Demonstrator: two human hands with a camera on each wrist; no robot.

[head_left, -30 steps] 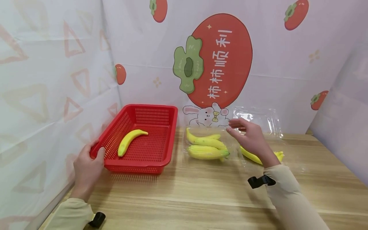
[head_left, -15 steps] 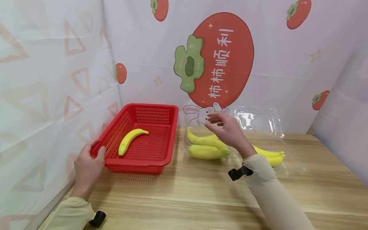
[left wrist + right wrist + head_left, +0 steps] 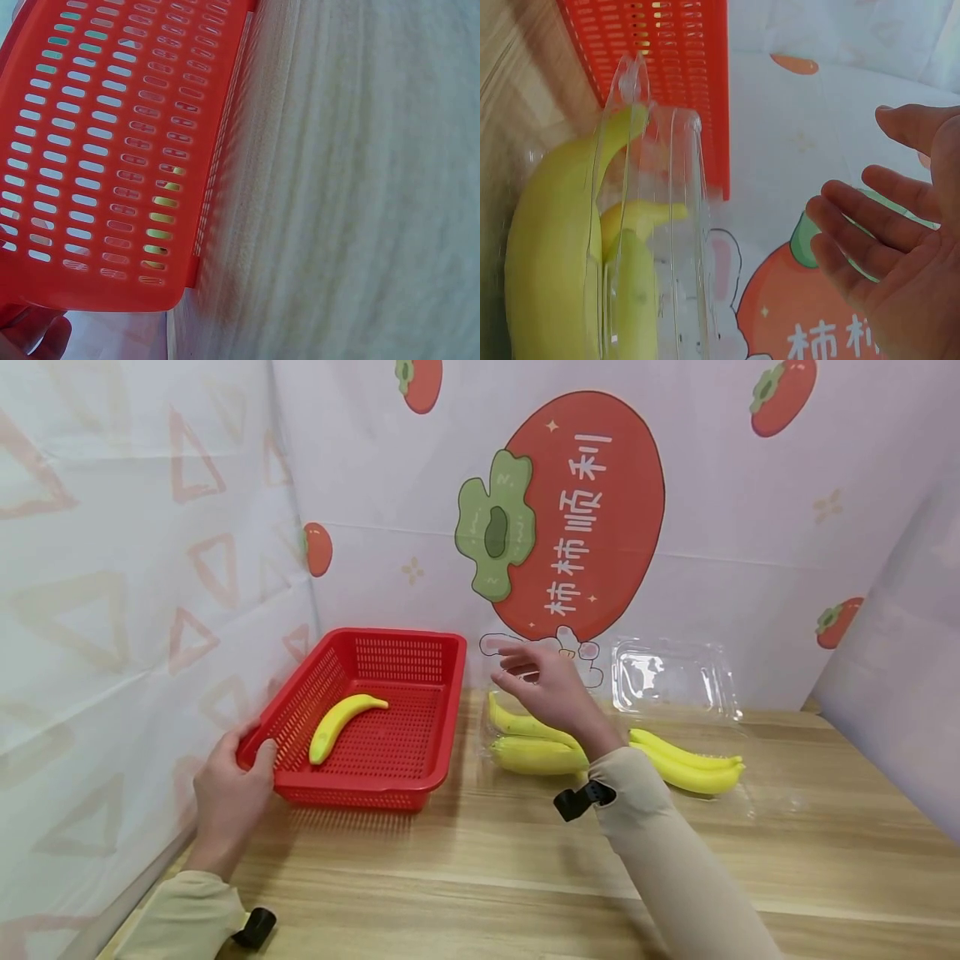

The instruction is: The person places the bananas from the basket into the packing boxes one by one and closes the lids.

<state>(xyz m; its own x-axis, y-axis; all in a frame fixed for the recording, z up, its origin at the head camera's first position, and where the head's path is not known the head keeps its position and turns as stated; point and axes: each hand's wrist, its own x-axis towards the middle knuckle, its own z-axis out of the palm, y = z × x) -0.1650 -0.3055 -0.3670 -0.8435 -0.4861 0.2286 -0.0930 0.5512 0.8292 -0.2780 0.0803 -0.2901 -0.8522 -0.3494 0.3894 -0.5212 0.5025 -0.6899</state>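
My left hand (image 3: 231, 793) grips the front-left corner of a red plastic basket (image 3: 442, 752), thumb over its rim. A single banana (image 3: 337, 727) lies inside the basket. In the left wrist view the slotted basket wall (image 3: 97, 150) fills the left side, with part of the left hand (image 3: 37, 337) below it. My right hand (image 3: 543, 685) hovers over a clear plastic box holding several bananas (image 3: 536, 756). Seen in the right wrist view, that right hand (image 3: 900, 232) has loosely bent, spread fingers and holds nothing. Bananas (image 3: 555, 247) and the box's clear edge (image 3: 686, 187) are beside it.
Right of the middle box sits another clear box with its lid (image 3: 667, 681) raised against the backdrop, and bananas (image 3: 690, 768) in it. Printed cloth walls (image 3: 720, 510) stand behind and at both sides. Wooden tabletop (image 3: 450, 877) lies in front.
My right hand has moved left, from beside the right-hand box to above the middle box, uncovering the bananas at right. The left hand and basket have stayed in place.
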